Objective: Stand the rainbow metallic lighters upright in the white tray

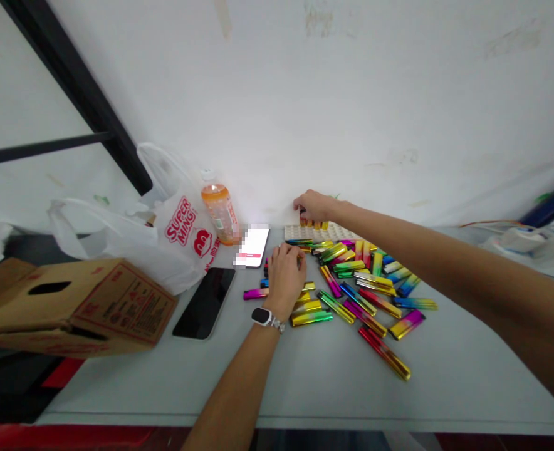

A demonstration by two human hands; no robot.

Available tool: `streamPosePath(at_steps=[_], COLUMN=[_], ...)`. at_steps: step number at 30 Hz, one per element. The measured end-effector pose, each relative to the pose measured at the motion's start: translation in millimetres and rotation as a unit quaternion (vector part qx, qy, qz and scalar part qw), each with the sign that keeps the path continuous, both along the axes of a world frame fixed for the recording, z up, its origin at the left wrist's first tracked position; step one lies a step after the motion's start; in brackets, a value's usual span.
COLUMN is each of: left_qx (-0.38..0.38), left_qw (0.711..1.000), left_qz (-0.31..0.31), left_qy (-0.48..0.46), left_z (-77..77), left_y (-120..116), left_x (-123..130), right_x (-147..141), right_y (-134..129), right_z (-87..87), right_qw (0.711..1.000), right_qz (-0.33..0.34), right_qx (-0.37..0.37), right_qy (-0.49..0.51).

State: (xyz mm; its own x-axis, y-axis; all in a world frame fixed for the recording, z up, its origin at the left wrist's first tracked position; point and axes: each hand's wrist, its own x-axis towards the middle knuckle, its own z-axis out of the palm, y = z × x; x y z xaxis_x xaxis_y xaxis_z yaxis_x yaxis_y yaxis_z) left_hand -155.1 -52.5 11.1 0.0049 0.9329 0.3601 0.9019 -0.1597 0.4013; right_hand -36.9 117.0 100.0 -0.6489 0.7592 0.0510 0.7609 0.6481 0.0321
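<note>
Many shiny, metallic-coloured lighters [352, 291] lie in a loose pile on the grey table. My left hand [286, 272], with a watch on its wrist, rests at the pile's left edge. Its fingers curl downward, and what they hold is hidden. Behind the pile, close to the wall, is a pale tray with rows of holes [296, 233]. A short row of gold-and-red lighters [317, 225] stands upright in it. My right hand [315, 205] reaches over the tray's left part, fingers pinched on a lighter at the left end of that row, which they partly cover.
Left of the pile lie a black phone [204, 304] and a second phone with a lit screen [254, 246]. Behind them stand an orange drink bottle [220, 210] and a white plastic bag [173, 241]. A cardboard box [117, 307] sits at the left; white power strips [521, 241] are far right.
</note>
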Motion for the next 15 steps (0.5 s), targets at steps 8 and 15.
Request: streamPosePath(at_steps=[8,15], left_qx=[0.0,0.003], left_qw=[1.0,1.0], left_qz=[0.002,0.004], left_qy=[-0.002,0.002], left_z=[0.9,-0.1], left_y=[-1,-1], left_x=[1,1], right_x=[6,-1], right_y=[-11,-32], right_z=[-2.1,-29.9], right_qw=[0.998,0.992], right_qz=[-0.034,-0.092], right_qx=[0.024,0.085], right_qy=[0.036,0.03])
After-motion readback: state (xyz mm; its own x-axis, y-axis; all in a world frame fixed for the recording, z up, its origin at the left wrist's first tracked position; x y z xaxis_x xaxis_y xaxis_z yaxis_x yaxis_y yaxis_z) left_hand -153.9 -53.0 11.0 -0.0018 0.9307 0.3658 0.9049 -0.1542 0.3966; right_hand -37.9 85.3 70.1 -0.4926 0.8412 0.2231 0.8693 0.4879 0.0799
